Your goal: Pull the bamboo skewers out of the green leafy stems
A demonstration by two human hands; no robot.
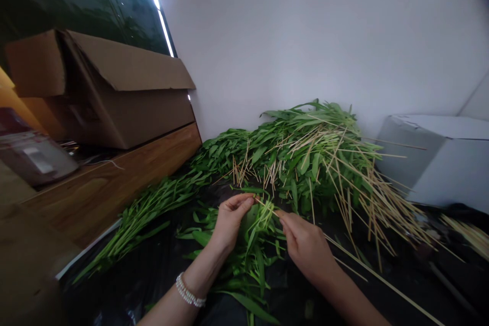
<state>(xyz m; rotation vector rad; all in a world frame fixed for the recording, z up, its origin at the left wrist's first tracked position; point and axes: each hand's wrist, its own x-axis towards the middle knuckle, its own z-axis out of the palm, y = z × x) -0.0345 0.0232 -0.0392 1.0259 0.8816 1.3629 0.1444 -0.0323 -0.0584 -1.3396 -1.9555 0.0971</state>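
Observation:
My left hand (234, 218), with a beaded bracelet (188, 291) at the wrist, is closed in a pinch at the tip end of a thin bamboo skewer (261, 202). Light green folded stems of leafy greens (266, 216) sit on the skewer between my two hands, and their leaves hang down below. My right hand (305, 242) is closed on the skewer just right of the stems. A long stick (385, 277) runs out from behind my right wrist; whether it is the same skewer I cannot tell.
A large heap of leafy greens (237, 142) with many bamboo skewers (367, 188) lies along the wall. Loose long-stemmed greens (130, 232) lie left on black plastic sheeting (153, 265). An open cardboard box (145, 112) stands on a wooden ledge (160, 163); a white box (439, 163) stands right.

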